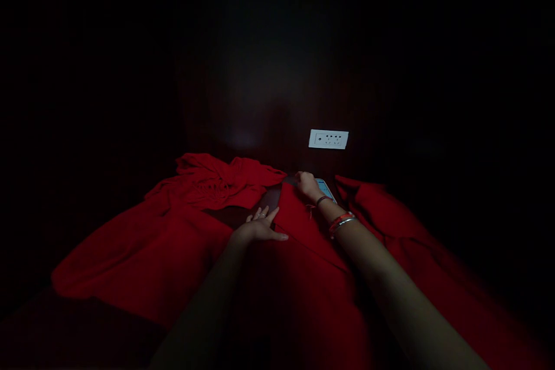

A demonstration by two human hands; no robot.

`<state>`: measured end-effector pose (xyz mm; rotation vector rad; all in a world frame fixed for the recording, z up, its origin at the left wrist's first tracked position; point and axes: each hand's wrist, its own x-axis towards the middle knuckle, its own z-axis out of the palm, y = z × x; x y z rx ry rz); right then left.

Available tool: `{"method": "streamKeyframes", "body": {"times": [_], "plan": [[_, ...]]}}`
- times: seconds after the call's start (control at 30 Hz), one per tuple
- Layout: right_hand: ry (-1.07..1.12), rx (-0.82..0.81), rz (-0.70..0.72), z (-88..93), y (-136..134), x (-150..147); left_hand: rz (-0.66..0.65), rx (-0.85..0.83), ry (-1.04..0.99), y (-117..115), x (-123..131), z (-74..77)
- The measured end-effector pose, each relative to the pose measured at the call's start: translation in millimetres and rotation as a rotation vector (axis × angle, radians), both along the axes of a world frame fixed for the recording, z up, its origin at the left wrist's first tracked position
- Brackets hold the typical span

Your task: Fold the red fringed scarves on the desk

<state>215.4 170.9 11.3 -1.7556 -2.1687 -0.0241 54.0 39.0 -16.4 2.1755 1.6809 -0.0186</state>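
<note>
Red cloth lies in the middle, between and under my two hands. My left hand rests at its left edge with fingers and thumb spread, a ring on one finger, holding nothing. At the cloth's far end, my right hand has its fingers curled closed; what they hold, if anything, is hidden. Bracelets circle the right wrist. Just beyond that wrist a phone with a lit screen lies partly covered by the arm. A crumpled red garment with lacing lies on the left.
More red cloth spreads along the right side. A white socket plate is on the dark wall behind. Part of a dark surface shows between the cloths. The surroundings are very dark.
</note>
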Motion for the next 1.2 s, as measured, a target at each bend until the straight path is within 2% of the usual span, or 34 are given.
{"method": "streamKeyframes", "body": {"times": [0.1, 0.23, 0.33, 0.43, 0.6, 0.7, 0.77, 0.83, 0.9, 0.93, 1.03, 1.2], "plan": [[-0.017, -0.01, -0.012, 1.8, -20.8, 25.1, -0.004, -0.006, 0.0, 0.1, -0.6, 1.7], [-0.038, -0.023, -0.035, -8.8, -56.7, 49.2, 0.022, 0.03, -0.023, 1.2, 2.1, 3.8], [-0.033, 0.028, -0.06, -19.7, -79.5, 53.6, 0.02, 0.178, -0.093, 2.0, 9.4, 3.0], [-0.053, 0.106, -0.069, -26.0, -92.5, 51.5, -0.035, 0.306, -0.107, 2.8, 17.6, -1.8], [-0.151, 0.056, -0.119, -26.3, -98.5, 56.1, -0.057, 0.134, 0.021, 5.6, 19.8, -13.1], [-0.174, 0.039, -0.124, -24.6, -101.1, 58.9, -0.046, 0.117, 0.046, 7.1, 18.1, -15.4], [-0.171, 0.118, -0.036, -24.5, -103.6, 55.5, -0.041, 0.117, 0.055, 7.5, 17.9, -15.4], [-0.182, 0.156, 0.16, -26.7, -105.5, 48.9, -0.039, 0.122, 0.06, 7.7, 18.2, -15.2], [-0.202, 0.049, 0.32, -32.0, -104.8, 42.3, -0.031, 0.118, 0.066, 8.1, 18.4, -14.9], [-0.206, -0.032, 0.347, -35.3, -103.2, 40.0, -0.025, 0.111, 0.07, 8.3, 18.3, -14.8], [-0.191, -0.201, 0.288, -44.7, -94.4, 37.7, -0.016, 0.084, 0.081, 9.0, 17.3, -13.8], [-0.177, -0.227, 0.175, -45.1, -87.9, 38.2, -0.016, 0.067, 0.071, 7.9, 16.1, -11.0]]}}
